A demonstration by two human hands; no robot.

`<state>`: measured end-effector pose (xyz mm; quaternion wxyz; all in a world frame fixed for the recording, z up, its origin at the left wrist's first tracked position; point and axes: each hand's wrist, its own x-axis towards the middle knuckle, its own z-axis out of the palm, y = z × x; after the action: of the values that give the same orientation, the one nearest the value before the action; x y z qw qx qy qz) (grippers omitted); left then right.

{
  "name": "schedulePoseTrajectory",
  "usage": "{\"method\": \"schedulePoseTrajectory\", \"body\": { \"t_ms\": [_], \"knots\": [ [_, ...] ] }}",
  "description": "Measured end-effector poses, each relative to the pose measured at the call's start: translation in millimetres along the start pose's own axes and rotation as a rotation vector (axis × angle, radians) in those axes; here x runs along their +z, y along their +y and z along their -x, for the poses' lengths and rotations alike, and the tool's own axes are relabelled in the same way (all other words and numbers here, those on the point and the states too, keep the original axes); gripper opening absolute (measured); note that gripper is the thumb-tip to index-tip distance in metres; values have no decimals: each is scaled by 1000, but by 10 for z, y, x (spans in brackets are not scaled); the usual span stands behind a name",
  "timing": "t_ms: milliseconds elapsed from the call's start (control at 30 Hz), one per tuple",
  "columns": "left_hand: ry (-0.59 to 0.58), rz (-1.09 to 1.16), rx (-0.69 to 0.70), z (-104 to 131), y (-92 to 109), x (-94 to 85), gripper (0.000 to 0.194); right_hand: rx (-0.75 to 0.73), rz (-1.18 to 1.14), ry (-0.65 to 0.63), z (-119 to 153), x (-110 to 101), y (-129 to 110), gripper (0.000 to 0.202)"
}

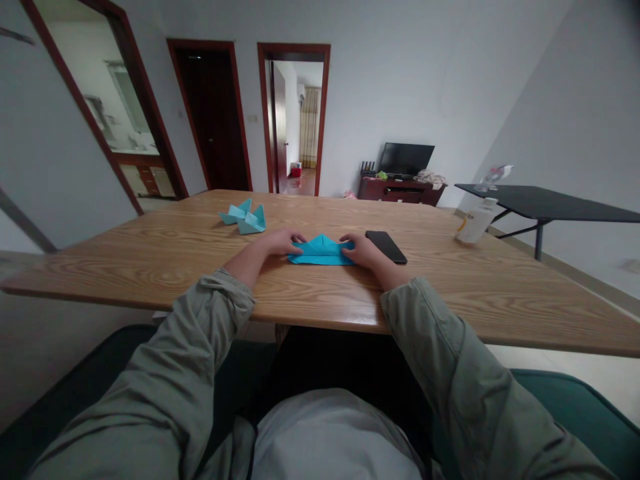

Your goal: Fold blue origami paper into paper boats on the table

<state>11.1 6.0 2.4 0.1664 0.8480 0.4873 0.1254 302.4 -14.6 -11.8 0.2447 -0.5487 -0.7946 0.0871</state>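
Note:
A blue folded paper (323, 252) with a pointed middle and a flat band along its near edge lies on the wooden table (310, 293). My left hand (286, 243) grips its left end, fingers bent over the paper. At the right end, my right hand (361, 249) holds the paper between thumb and fingers. Farther back on the left stands a lighter blue folded paper shape (245, 217) with several raised points, touched by neither hand.
A black phone (386, 247) lies just right of my right hand. Toward the table's right side is a whitish plastic bottle (477, 221), tilted in view. Beyond it stands a black folding table (550, 203). A television (407, 159) is at the far wall.

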Motion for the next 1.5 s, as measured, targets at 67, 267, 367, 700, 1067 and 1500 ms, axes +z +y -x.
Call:
{"method": "schedulePoseTrajectory", "body": {
  "t_ms": [67, 267, 367, 700, 1067, 1500],
  "knots": [
    [14, -18, -17, 12, 16, -2, 53, -51, 28, -13, -4, 1, 15, 36],
    [35, -93, -111, 47, 128, -16, 50, -135, 291, 48, 87, -6, -203, 33],
    [38, -112, -120, 30, 173, -10, 48, -247, 367, 25, 136, 47, -386, 35],
    [96, -163, -146, 6, 117, 18, 43, -200, 343, -283, -16, 314, -275, 54],
    [201, -137, -157, -10, 76, 41, 28, 1, 313, -184, -49, 216, -82, 53],
    [126, -191, -254, -35, 73, 28, 52, 54, 206, -91, -2, 153, -102, 53]
  ]
}}
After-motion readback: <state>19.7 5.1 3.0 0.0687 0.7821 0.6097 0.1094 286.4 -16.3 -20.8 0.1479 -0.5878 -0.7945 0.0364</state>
